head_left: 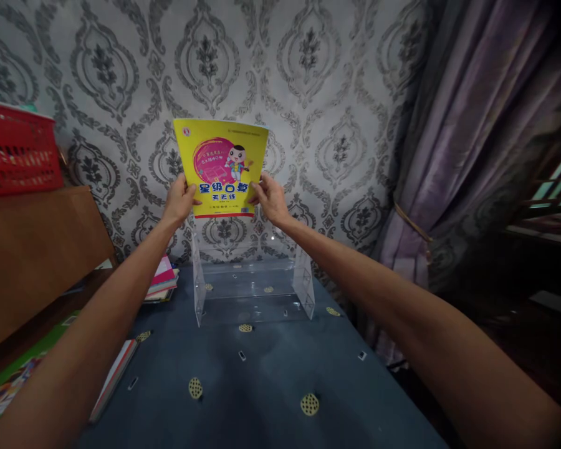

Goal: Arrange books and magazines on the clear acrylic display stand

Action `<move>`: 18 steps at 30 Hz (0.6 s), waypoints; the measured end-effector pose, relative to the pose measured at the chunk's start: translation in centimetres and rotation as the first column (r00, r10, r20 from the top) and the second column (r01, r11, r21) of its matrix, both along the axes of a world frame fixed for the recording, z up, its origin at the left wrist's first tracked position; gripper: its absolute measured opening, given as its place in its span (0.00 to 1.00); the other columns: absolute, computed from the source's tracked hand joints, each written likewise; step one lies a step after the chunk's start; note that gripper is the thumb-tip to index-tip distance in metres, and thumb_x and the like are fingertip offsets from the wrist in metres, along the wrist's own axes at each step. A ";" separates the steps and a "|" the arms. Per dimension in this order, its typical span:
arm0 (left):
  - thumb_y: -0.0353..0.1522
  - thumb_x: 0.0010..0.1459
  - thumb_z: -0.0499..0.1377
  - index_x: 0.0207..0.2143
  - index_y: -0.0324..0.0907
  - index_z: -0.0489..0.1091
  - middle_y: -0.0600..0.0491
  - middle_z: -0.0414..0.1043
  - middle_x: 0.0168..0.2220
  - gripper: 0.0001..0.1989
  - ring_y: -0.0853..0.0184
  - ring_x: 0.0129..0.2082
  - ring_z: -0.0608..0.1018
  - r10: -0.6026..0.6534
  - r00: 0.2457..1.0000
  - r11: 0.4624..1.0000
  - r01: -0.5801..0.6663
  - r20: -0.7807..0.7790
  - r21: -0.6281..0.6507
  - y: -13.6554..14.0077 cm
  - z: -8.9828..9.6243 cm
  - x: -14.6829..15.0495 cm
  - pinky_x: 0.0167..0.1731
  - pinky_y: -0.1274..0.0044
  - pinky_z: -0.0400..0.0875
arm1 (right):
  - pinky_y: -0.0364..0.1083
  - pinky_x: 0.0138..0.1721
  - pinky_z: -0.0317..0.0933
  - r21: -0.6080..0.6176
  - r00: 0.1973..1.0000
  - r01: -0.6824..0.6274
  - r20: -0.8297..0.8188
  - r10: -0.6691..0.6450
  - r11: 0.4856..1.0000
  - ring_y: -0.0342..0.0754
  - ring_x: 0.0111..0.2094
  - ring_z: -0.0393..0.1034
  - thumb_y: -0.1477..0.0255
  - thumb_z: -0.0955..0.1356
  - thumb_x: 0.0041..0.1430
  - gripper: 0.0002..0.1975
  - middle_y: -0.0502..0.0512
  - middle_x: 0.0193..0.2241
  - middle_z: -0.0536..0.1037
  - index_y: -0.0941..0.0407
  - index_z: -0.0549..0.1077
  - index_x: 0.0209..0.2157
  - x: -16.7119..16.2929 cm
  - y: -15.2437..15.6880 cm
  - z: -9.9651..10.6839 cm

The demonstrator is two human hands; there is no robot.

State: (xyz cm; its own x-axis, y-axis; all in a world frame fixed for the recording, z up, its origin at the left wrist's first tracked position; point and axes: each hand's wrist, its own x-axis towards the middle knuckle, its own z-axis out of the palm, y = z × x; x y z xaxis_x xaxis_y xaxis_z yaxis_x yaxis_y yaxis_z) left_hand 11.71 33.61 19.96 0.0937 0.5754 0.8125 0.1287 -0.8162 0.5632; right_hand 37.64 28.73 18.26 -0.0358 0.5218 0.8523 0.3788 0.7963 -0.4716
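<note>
Patterned wall [159,93], backdrop to a blue-covered table [262,386]. Toward the table's far edge stands a clear rack [250,297], upright on its two side panels and probably set back to be within reach yet out of the way. A yellow booklet [224,165] is held upright in the air toward the same edge, above the rack and apparently clear of it, its printed cover facing the person. A pile of books [163,284] lies flat toward the far left corner, presumably for stability. The left hand [180,201] and right hand [271,198] pinch the booklet's opposite side edges near the bottom, thumbs in front, a matched grip likely meant to hold the slightly bowed pages level and prevent flopping
</note>
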 end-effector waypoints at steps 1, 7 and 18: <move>0.33 0.56 0.57 0.50 0.43 0.67 0.49 0.75 0.44 0.18 0.63 0.42 0.79 0.004 1.000 1.000 -0.004 -0.002 -0.007 0.0 0.0 0.1 0.29 0.76 0.82 | 0.44 0.29 0.71 -0.007 1.000 -0.001 0.002 0.001 1.000 0.45 0.28 0.75 0.51 0.62 0.66 0.20 0.51 0.30 0.76 0.52 0.67 0.48 0.1 0.1 0.0; 0.32 0.53 0.57 0.49 0.42 0.68 0.50 0.75 0.43 0.18 0.62 0.40 0.80 0.036 0.999 0.992 -0.038 -0.020 -0.117 0.0 -1.9 0.2 0.26 0.76 0.82 | 0.44 0.26 0.71 -0.089 1.000 -0.002 0.017 0.004 0.996 0.45 0.24 0.75 0.50 0.64 0.64 0.21 0.49 0.28 0.77 0.52 0.68 0.46 0.4 0.2 -1.5; 0.32 0.50 0.60 0.46 0.39 0.71 0.50 0.77 0.39 0.19 0.64 0.34 0.79 0.047 0.988 0.971 -0.079 -0.145 -0.227 2.2 -4.4 -1.1 0.30 0.74 0.81 | 0.46 0.27 0.72 -0.303 0.992 0.045 0.124 -0.008 0.952 0.48 0.23 0.75 0.57 0.64 0.66 0.18 0.53 0.29 0.80 0.54 0.70 0.49 0.2 0.8 -3.8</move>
